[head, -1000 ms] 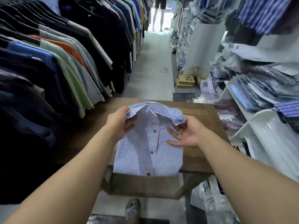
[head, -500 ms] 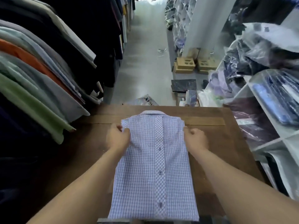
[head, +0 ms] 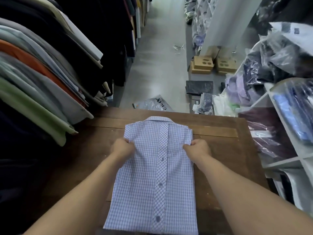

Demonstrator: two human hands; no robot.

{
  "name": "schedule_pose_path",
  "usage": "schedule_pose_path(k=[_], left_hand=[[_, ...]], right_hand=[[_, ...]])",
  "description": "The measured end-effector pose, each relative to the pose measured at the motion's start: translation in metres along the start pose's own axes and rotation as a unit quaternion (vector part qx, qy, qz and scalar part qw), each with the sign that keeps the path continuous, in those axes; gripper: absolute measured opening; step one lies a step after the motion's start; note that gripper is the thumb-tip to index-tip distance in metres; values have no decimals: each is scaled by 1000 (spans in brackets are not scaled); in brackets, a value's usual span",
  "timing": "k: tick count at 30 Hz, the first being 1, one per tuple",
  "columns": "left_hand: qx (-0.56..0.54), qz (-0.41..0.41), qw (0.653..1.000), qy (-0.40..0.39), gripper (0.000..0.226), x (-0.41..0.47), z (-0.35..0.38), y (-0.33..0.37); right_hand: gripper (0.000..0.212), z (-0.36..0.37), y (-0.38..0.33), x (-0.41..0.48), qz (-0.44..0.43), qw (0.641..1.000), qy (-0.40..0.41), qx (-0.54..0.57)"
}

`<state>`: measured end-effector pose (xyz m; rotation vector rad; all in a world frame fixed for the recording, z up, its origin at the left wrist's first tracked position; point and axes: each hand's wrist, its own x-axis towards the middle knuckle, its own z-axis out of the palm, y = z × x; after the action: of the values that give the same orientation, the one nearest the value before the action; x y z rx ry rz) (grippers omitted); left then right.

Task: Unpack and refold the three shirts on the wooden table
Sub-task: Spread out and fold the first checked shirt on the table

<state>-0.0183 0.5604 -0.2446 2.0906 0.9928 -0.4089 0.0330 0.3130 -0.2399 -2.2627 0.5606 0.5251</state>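
The shirt (head: 152, 184) is seen laid flat along the middle of the tabletop (head: 221, 160), folded into a long narrow panel. It is woven in a fine blue check on white, and a strip of diagonal check is run down its centre, on which three buttons (head: 160, 184) are fastened. The collar (head: 158, 118) is turned toward the far edge, while the lower end is brought to the near edge. The left side of the shirt is gripped by the left hand (head: 122, 147), with the fingers curled round the folded edge; the right side is held in the same way by the right hand (head: 197, 147). Both grips are placed just below the shoulders.

The tabletop is made of dark brown wood, with planks joined across it. To the left, a row of hanging clothes (head: 42, 78) in grey, green, orange and black is packed close. To the right, white shelves (head: 286, 119) are filled with bagged garments. Beyond the table, a grey floor (head: 157, 70) is seen, on which cardboard boxes (head: 202, 64) and a plastic bag (head: 152, 104) are left.
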Motion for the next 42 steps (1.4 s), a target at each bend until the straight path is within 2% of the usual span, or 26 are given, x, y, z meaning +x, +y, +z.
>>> schedule_pose_path(k=[2, 5, 9, 11, 16, 21, 26, 30, 33, 42], left_hand=[[-6, 1, 1000, 5, 31, -3, -1, 2], [1, 0, 1000, 30, 37, -8, 2, 4], [-50, -16, 994, 93, 23, -11, 8, -2], [-112, -21, 991, 76, 23, -12, 8, -8], [-232, -45, 971, 42, 44, -13, -5, -14], [-302, -22, 952, 36, 34, -19, -13, -12], [-307, -36, 951, 26, 20, -20, -18, -14], [-265, -50, 963, 21, 21, -15, -16, -17], [-285, -60, 956, 35, 14, -9, -17, -16], [-282, -48, 957, 39, 25, 6, -17, -21]], right_hand=[[31, -1, -2, 0, -8, 1000, -2, -1], [22, 1, -6, 0, -23, 1000, -13, -11], [15, 3, -9, 1, -49, 998, -2, -29], [15, 4, -6, 4, -39, 999, -1, 11], [22, 6, -2, 5, 15, 987, -22, 161], [24, 7, 0, 4, 19, 969, -9, 247], [33, 4, 3, -1, 19, 958, -31, 285], [25, 1, 3, -4, 42, 962, -58, 263], [27, 0, 2, -1, 49, 964, -44, 256], [36, 9, 0, -8, 80, 950, 6, 303]])
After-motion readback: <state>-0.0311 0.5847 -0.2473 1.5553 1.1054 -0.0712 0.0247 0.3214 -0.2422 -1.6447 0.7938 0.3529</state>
